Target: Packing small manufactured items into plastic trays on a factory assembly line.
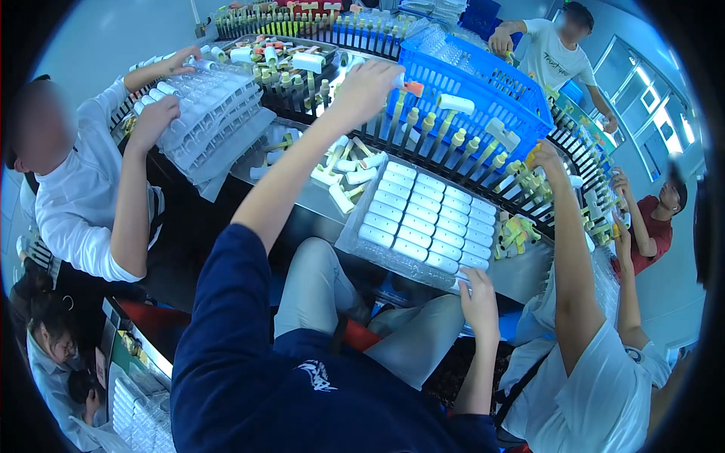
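My left hand (pixel 370 87) reaches over the line of upright holders, its fingers closed round a small white plastic part (pixel 397 80) with an orange piece (pixel 413 88) at its end. Below it, in front of me, a clear plastic tray (pixel 349 240) holds rows of white rounded plastic casings (pixel 415 215). My right hand (pixel 478 302) is at the tray's near right corner, fingers bent over a white casing (pixel 460 280) there. That casing is mostly covered by the fingers.
Black holders with yellow-green tops (pixel 428 122) curve across the bench, some carrying white parts. A blue crate (pixel 483 83) stands behind them. Loose white parts (pixel 343 177) lie left of the tray. Co-workers sit at both sides; one's hand (pixel 549 160) reaches in from the right.
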`<state>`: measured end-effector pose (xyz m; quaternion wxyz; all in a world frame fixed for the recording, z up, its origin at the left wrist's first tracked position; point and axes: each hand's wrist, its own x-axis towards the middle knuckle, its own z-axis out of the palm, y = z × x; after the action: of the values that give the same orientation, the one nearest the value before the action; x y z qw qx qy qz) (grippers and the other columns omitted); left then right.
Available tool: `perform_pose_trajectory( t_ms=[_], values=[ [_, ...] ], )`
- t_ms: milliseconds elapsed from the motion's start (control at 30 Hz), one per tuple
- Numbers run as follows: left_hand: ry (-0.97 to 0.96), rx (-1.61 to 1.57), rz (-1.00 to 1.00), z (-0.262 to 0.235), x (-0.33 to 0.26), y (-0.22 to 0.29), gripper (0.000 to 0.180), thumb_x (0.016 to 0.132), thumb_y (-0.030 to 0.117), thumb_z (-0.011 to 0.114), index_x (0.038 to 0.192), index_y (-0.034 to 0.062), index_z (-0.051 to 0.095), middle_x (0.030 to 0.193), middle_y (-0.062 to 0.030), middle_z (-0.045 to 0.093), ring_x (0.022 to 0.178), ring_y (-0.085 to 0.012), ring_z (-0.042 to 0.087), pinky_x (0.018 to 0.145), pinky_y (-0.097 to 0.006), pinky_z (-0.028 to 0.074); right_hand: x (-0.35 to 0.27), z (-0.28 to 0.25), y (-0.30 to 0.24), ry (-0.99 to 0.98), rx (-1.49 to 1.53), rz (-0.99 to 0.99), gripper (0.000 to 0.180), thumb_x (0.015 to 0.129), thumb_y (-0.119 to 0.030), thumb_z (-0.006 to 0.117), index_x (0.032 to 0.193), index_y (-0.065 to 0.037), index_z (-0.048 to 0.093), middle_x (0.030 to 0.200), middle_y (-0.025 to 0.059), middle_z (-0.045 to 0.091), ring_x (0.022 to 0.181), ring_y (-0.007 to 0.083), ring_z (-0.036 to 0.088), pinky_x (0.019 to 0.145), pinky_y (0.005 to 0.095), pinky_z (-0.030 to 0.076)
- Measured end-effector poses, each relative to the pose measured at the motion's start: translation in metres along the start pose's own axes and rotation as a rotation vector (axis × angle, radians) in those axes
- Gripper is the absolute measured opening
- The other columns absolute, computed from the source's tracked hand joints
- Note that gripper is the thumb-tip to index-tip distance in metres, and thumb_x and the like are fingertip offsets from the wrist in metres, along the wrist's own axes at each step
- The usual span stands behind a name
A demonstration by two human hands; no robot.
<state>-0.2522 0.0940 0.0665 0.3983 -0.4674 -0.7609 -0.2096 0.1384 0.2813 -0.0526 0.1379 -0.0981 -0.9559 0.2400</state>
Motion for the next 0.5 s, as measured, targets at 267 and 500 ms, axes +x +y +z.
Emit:
perform_pose_trajectory(
  t_ms=[267,500],
  values=[
    [-0.396,-0.076,-0.172,0.041,0.032,-0.073,0.040,0.093,0.013,0.052,0.132,0.0120,0.058,0.127,-0.0153,0.062,0.119,-0.0333,0.057,0.097,-0.044,0.048,-0.012,0.007,0.018,0.048,-0.093,0.069,0.026,0.078,0.001,0.068,0.105,-0.001,0.066,0.104,0.0157,0.060,0.102,0.0362,0.056,0.090,0.0419,0.046],
    [-0.408,-0.309,-0.250,0.024,0.013,-0.147,0.038,0.096,0.022,0.052,0.133,0.0144,0.055,0.117,-0.0132,0.066,0.105,-0.0286,0.064,0.091,-0.038,0.048,0.000,0.006,0.016,-0.034,-0.069,0.075,0.027,0.077,-0.003,0.072,0.104,-0.003,0.066,0.107,0.0142,0.059,0.104,0.0348,0.054,0.091,0.0427,0.045]
  ],
)
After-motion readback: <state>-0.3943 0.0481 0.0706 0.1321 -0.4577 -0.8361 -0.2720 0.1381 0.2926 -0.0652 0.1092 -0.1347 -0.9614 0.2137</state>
